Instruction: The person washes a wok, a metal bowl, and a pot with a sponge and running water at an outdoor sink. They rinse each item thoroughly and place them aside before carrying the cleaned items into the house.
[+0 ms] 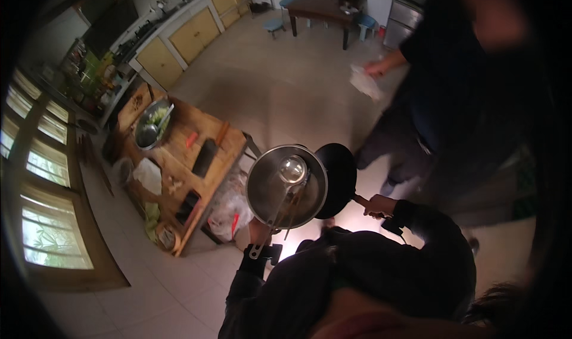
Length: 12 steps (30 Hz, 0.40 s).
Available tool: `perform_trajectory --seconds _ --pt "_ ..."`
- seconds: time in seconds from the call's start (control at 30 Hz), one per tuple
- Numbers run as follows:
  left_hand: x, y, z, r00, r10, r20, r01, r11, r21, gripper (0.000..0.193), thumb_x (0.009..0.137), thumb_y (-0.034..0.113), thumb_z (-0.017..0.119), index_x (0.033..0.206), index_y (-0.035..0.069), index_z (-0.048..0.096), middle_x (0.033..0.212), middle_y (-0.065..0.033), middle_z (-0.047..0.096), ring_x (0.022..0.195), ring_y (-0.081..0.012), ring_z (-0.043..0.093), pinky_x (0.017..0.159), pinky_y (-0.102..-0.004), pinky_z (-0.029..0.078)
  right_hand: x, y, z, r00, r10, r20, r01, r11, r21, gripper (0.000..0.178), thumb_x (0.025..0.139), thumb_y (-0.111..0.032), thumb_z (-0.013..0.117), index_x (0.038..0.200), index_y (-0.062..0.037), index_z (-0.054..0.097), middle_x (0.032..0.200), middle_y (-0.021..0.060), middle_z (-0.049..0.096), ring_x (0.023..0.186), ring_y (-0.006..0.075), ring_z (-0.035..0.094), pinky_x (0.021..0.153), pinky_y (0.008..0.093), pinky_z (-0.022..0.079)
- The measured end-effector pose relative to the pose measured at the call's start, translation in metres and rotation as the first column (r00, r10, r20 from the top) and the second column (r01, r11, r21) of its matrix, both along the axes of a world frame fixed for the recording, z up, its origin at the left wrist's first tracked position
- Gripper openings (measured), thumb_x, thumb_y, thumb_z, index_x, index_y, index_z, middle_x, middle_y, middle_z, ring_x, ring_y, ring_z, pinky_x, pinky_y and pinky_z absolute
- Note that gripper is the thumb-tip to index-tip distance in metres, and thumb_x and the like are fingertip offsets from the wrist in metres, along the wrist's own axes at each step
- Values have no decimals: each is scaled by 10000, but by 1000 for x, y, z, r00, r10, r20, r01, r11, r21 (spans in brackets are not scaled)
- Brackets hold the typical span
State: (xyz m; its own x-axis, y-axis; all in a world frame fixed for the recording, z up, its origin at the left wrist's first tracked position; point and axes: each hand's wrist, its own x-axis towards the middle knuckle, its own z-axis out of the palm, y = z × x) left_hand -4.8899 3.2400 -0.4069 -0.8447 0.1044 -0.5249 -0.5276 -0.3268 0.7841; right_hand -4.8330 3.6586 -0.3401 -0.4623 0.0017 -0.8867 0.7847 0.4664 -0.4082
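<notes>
A round steel basin (256,190) is held up before my body. Inside it lie a metal ladle (292,170), its handle over the near rim, and what look like wooden chopsticks (292,215). My left hand (260,232) grips the basin's near left edge, with the fingers partly hidden beneath it. My right hand (380,206) is closed round the short handle of a black frying pan (342,181). Part of the pan is hidden behind the basin, on its right side.
At left stands a wooden table (185,121) with a cleaver (205,158), a bowl of greens (154,124) and a white cloth (148,176). A plastic bag (231,211) hangs beside it. Another person (441,100) at right holds something white (366,83).
</notes>
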Motion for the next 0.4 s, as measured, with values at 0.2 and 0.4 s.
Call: perform_trajectory --seconds 0.2,0.4 --pt "-151 66 -5 969 107 -224 -74 986 148 270 815 60 669 1061 -23 596 836 -85 661 583 -129 608 463 -240 469 -159 50 2 999 -49 -9 48 998 -29 231 786 -168 704 699 31 624 585 79 547 485 163 509 457 320 386" --pt "-300 118 -38 984 175 -33 -171 981 94 270 848 81 623 1099 -16 608 891 -120 675 686 -170 657 557 -269 560 -325 127 -6 998 -19 61 18 999 28 200 791 -158 691 714 12 618 598 82 557 492 177 527 454 315 390"
